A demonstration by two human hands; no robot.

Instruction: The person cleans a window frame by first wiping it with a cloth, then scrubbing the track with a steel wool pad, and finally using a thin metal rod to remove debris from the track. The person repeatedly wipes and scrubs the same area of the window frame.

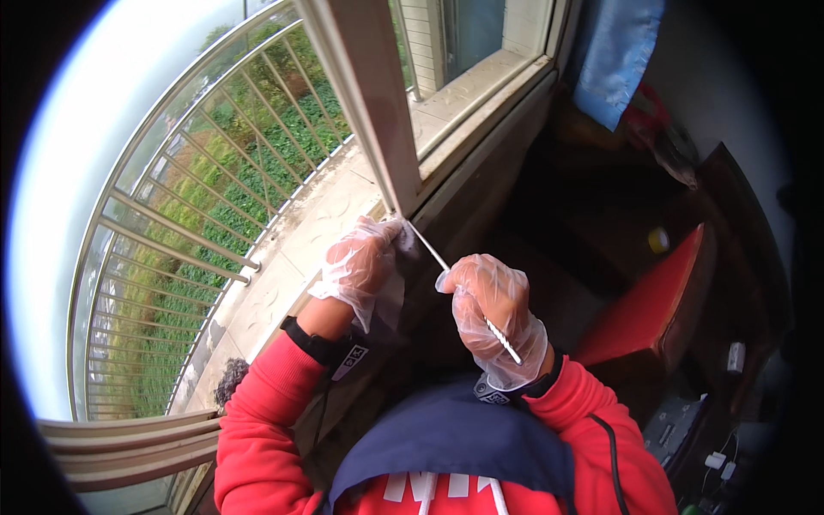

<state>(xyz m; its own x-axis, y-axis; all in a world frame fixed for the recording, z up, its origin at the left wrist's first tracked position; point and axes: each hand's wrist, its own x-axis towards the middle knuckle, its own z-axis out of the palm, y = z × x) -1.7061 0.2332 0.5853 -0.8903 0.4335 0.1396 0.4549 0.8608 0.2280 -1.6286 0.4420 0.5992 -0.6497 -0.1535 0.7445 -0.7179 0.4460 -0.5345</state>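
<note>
My left hand [364, 261], in a clear plastic glove, is at the foot of the upright window frame post [380, 116], its fingers closed on a crumpled pale cloth [405, 237]. My right hand [490, 302], gloved the same way, grips a thin metal rod [429, 246] with a twisted part at its rear end. The rod's far end reaches the bottom corner of the post, beside the cloth; its exact tip is hard to make out.
Outside the window a tiled ledge [283, 270] runs along a metal railing [187, 238]. A dark fuzzy object [230, 380] sits on the ledge near my left sleeve. At right are a red-topped piece of furniture [644, 302], a yellow tape roll [658, 240] and a blue hanging sheet [615, 58].
</note>
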